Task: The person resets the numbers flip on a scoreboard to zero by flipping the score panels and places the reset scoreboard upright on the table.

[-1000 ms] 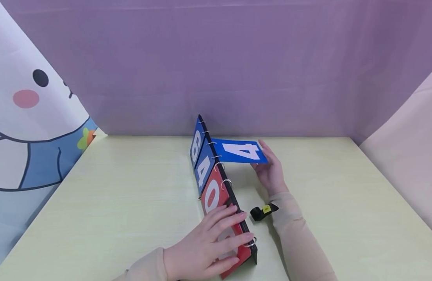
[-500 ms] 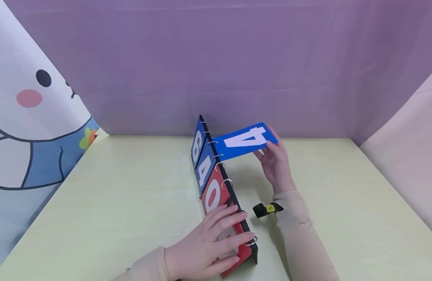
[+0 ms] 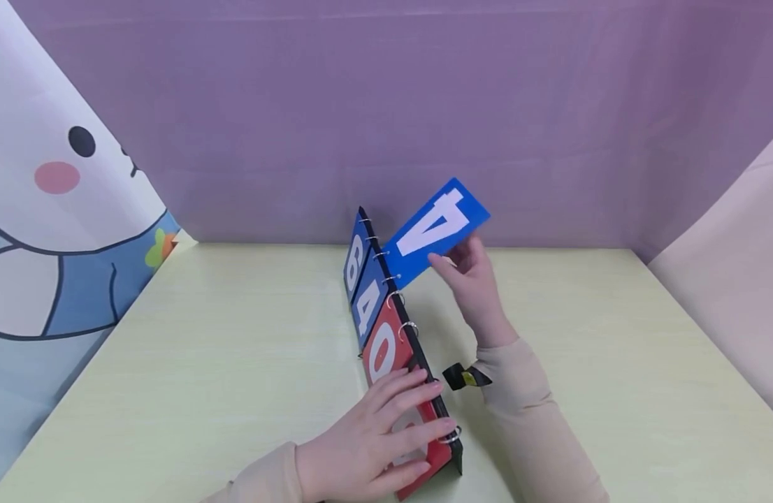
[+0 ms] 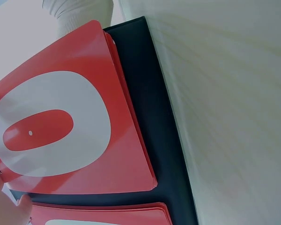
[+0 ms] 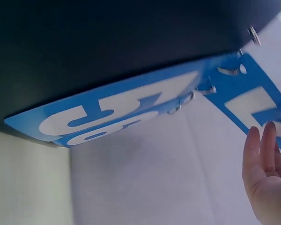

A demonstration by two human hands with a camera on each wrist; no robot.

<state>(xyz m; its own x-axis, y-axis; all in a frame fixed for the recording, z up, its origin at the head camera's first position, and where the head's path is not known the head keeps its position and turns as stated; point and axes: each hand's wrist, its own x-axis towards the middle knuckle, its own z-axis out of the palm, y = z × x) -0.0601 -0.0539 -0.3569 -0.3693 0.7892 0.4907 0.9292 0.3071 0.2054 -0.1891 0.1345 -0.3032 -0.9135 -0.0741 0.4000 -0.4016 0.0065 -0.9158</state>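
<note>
Flip scoreboard (image 4: 152, 108), black, tent-shaped, stood on the pale desk (image 3: 267, 335), its ridge running from the purple cloth behind toward the person. Metal rings (image 5: 255, 36) along the ridge carried the number cards.

Right hand (image 3: 477, 293): on the scoreboard's right side, toward the far end. It pinched the raised blue card (image 3: 433, 227), thumb on the face with the white 4, other fingers behind. Card slanted up and to the right from the ridge, clear of the desk, inner edge on its rings. Right wrist view showed two fingertips against the card's other face, with part of a white figure there.

Left hand (image 3: 367, 440): fingers spread, laid across the near red card (image 3: 438, 455) and reaching over the ridge. Gripped nothing that could be seen; steady contact with the card and top edge.

Cards on the left slope, far to near: blue card with a 6 (image 3: 355, 258), lower blue card with a 4 (image 3: 369, 300), red card with a 0 (image 3: 383, 346), then the near red one, figure mostly covered by fingers in the head view.

On the right side, a blue card with a white 5 (image 5: 114, 101) lay along the black panel; another rounded white figure showed just beside it.

Black strap piece (image 3: 467, 377) with a yellow mark sat at the right wrist, by the beige sleeve (image 3: 537, 419).
</note>
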